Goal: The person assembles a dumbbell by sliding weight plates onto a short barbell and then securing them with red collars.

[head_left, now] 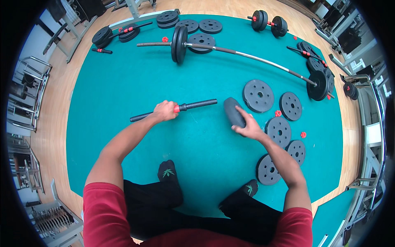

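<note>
My left hand (166, 111) is wrapped round the middle of a black dumbbell bar (200, 104) with a red grip and ridged ends. No plate sits on either end. In my right hand (249, 126), a dark grey weight plate (233, 110) is held on edge, tilted, just right of the bar's tip and apart from it. Several loose plates lie flat to the right, among them a large one (258, 96) and a smaller one (291, 106). Near them are two red star-shaped collar nuts, one (278, 113) between plates and another (303, 135) farther right.
A long barbell (255, 57) with plates at both ends crosses the far side of the green mat (123, 86). Beyond it lie stacked plates (167, 17) and a loaded dumbbell (269, 23). My socked feet (168, 171) rest on the mat. Gym machines (370, 119) line the sides.
</note>
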Action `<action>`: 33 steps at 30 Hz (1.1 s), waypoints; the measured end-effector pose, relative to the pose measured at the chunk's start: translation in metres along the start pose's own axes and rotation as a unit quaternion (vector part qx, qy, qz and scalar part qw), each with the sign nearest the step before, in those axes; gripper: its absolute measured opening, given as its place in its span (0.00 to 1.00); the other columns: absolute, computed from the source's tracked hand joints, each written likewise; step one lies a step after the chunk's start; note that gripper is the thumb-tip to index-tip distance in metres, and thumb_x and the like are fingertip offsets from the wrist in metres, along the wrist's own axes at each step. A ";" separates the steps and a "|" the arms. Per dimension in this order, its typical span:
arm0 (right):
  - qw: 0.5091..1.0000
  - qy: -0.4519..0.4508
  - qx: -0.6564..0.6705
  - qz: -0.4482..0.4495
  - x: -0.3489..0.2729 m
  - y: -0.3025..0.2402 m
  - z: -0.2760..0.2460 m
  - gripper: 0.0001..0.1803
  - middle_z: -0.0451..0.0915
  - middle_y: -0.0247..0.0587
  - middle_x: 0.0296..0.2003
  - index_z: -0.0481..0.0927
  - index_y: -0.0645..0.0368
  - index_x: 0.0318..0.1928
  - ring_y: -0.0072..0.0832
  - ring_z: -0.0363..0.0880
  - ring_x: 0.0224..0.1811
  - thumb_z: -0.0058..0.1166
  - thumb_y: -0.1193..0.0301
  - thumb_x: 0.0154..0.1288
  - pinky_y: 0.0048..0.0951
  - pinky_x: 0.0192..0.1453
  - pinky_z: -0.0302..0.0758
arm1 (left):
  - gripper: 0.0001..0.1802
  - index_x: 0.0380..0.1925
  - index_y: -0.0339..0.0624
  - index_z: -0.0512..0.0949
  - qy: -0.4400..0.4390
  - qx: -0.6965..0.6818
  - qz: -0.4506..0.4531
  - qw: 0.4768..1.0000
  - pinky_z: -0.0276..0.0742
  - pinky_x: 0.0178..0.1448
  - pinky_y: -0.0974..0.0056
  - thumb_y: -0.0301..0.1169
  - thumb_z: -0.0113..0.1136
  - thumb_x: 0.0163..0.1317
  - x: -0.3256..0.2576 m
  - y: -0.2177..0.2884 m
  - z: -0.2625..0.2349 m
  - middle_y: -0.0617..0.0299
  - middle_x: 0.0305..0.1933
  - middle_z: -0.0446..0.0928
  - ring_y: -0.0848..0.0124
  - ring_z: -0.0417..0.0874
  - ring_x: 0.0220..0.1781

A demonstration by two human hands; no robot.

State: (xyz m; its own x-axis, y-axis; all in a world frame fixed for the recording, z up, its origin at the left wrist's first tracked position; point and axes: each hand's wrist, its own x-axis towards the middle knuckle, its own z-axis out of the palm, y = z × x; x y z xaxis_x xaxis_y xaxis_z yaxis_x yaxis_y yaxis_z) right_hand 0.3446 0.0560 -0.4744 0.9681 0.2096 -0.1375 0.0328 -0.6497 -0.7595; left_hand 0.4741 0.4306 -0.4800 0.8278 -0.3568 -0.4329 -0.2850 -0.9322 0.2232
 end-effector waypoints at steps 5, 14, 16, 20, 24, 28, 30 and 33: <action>0.885 0.100 0.415 0.186 -0.007 0.034 -0.006 0.33 0.73 0.48 0.59 0.62 0.65 0.68 0.34 0.72 0.58 0.49 0.59 0.69 0.35 0.64 0.68 | 0.11 0.35 0.50 0.83 0.004 0.001 0.022 1.000 0.81 0.47 0.47 0.36 0.60 0.51 -0.011 0.039 -0.005 0.50 0.36 0.84 0.49 0.85 0.41; 0.951 0.191 0.190 0.153 -0.005 0.021 -0.009 0.32 0.78 0.58 0.51 0.68 0.68 0.61 0.41 0.79 0.53 0.58 0.60 0.64 0.40 0.57 0.73 | 0.10 0.32 0.42 0.82 -0.031 0.040 0.104 0.993 0.81 0.43 0.47 0.32 0.59 0.50 -0.006 0.094 0.011 0.46 0.32 0.83 0.48 0.85 0.38; 0.959 0.214 0.089 0.166 0.002 0.013 -0.011 0.33 0.79 0.64 0.49 0.68 0.69 0.61 0.48 0.81 0.51 0.60 0.59 0.62 0.42 0.56 0.74 | 0.10 0.32 0.42 0.83 -0.014 0.037 0.104 0.994 0.81 0.43 0.47 0.32 0.59 0.49 -0.006 0.098 0.016 0.46 0.32 0.83 0.48 0.85 0.37; 0.965 0.182 -0.006 0.186 0.015 -0.026 0.002 0.32 0.79 0.70 0.44 0.63 0.70 0.60 0.60 0.80 0.47 0.58 0.63 0.62 0.52 0.52 0.74 | 0.11 0.32 0.41 0.83 -0.029 0.028 0.106 0.994 0.81 0.44 0.47 0.32 0.60 0.49 -0.002 0.114 0.015 0.45 0.32 0.83 0.47 0.85 0.38; 0.970 0.181 0.022 0.159 0.016 -0.069 -0.004 0.32 0.79 0.71 0.42 0.61 0.70 0.61 0.62 0.79 0.46 0.58 0.69 0.62 0.54 0.50 0.74 | 0.11 0.31 0.40 0.83 -0.034 -0.032 0.092 0.995 0.81 0.44 0.47 0.32 0.60 0.49 0.006 0.137 0.025 0.43 0.33 0.83 0.46 0.85 0.38; 0.975 0.168 0.055 0.132 0.028 -0.094 0.008 0.32 0.79 0.70 0.42 0.62 0.71 0.61 0.62 0.79 0.45 0.58 0.69 0.62 0.53 0.49 0.74 | 0.11 0.32 0.41 0.83 -0.015 -0.043 0.095 0.994 0.81 0.45 0.47 0.32 0.60 0.49 0.023 0.143 0.021 0.44 0.33 0.83 0.47 0.85 0.39; 0.978 0.165 0.050 0.117 0.031 -0.086 0.018 0.33 0.78 0.70 0.44 0.60 0.71 0.62 0.61 0.78 0.48 0.59 0.70 0.62 0.52 0.51 0.74 | 0.11 0.33 0.43 0.83 -0.016 -0.033 0.105 0.994 0.81 0.45 0.47 0.34 0.61 0.50 0.032 0.139 0.027 0.45 0.34 0.84 0.48 0.85 0.40; 0.976 0.198 0.051 0.073 0.027 -0.066 0.040 0.34 0.76 0.70 0.47 0.59 0.72 0.63 0.61 0.77 0.49 0.59 0.70 0.62 0.52 0.51 0.73 | 0.12 0.35 0.45 0.83 -0.050 -0.030 0.110 0.992 0.81 0.46 0.47 0.37 0.62 0.51 0.036 0.134 0.036 0.46 0.36 0.84 0.48 0.85 0.42</action>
State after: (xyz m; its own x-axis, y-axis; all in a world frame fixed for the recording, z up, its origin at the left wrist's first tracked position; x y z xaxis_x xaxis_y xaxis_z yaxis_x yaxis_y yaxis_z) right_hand 0.3587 0.1344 -0.4534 0.9815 -0.1916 -0.0076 -0.1177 -0.5707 -0.8126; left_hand 0.4484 0.2909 -0.4976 0.6953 -0.5587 -0.4520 -0.4222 -0.8265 0.3723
